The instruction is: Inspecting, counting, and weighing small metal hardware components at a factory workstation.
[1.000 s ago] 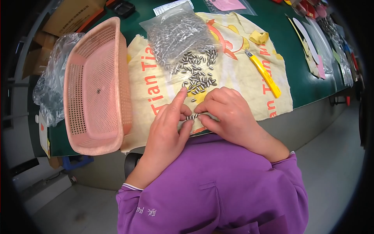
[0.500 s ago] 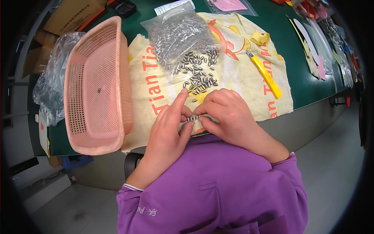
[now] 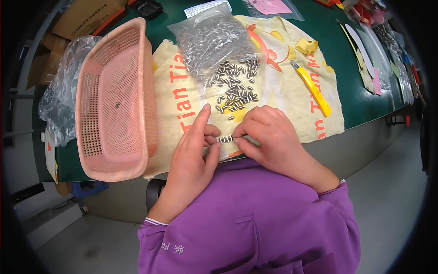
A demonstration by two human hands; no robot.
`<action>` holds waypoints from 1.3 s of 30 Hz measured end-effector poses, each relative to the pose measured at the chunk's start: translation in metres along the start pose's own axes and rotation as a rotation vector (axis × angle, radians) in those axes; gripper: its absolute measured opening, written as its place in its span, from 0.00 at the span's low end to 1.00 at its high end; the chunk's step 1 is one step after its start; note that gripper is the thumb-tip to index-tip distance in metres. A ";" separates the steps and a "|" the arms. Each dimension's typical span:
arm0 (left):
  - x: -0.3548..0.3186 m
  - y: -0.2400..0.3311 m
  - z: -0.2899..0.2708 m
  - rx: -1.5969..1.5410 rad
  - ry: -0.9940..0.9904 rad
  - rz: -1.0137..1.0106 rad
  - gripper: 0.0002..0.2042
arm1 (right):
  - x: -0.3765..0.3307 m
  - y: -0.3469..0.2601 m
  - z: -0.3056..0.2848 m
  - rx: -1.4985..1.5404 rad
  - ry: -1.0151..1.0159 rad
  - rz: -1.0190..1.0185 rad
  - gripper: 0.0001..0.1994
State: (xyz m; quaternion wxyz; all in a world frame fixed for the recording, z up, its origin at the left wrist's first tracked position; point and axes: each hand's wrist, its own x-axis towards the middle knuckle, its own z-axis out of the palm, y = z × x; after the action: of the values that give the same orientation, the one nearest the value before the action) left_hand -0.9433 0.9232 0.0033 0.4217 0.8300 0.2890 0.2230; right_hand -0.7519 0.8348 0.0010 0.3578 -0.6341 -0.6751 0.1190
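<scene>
Between my two hands, at the front edge of the cloth, a short row of small shiny metal pieces (image 3: 224,139) sits side by side. My left hand (image 3: 194,146) pinches the row's left end with thumb and fingers, its index finger pointing away from me. At the other end, the thumb and index finger of my right hand (image 3: 262,132) close on the row. Just beyond my fingers lies a loose heap of small oval metal pieces (image 3: 237,93). They spread from the mouth of a clear plastic bag (image 3: 216,39) full of the same pieces.
A pink plastic basket (image 3: 148,105) stands at the left, beside crumpled clear plastic (image 3: 61,91). The printed yellow cloth (image 3: 287,109) covers the table's middle, with a yellow utility knife (image 3: 312,89) on its right. Cardboard boxes (image 3: 84,18) stand at the far left.
My left hand has shifted slightly left, and more of the row of metal pieces shows between my fingers. My right hand has barely moved. The whole view has shifted a little.
</scene>
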 end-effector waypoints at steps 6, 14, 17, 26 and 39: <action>-0.001 -0.001 -0.002 -0.027 -0.003 -0.023 0.38 | 0.001 -0.001 0.003 0.007 0.000 -0.003 0.05; 0.000 0.002 -0.002 -0.014 -0.032 -0.054 0.39 | 0.001 -0.003 0.004 0.010 -0.018 0.055 0.08; 0.000 0.000 0.000 -0.029 -0.030 -0.075 0.39 | 0.003 -0.002 0.005 0.029 -0.035 0.029 0.07; -0.001 -0.001 0.003 -0.059 -0.021 -0.101 0.39 | 0.005 -0.004 0.008 0.071 -0.035 0.015 0.08; 0.000 0.002 -0.001 -0.082 -0.079 -0.142 0.42 | 0.004 -0.003 0.005 0.102 -0.071 0.018 0.09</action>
State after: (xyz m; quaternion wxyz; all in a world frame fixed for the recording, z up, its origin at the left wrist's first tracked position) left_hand -0.9432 0.9226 0.0058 0.4813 0.7976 0.3207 0.1715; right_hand -0.7578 0.8392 0.0004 0.3641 -0.6165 -0.6748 0.1790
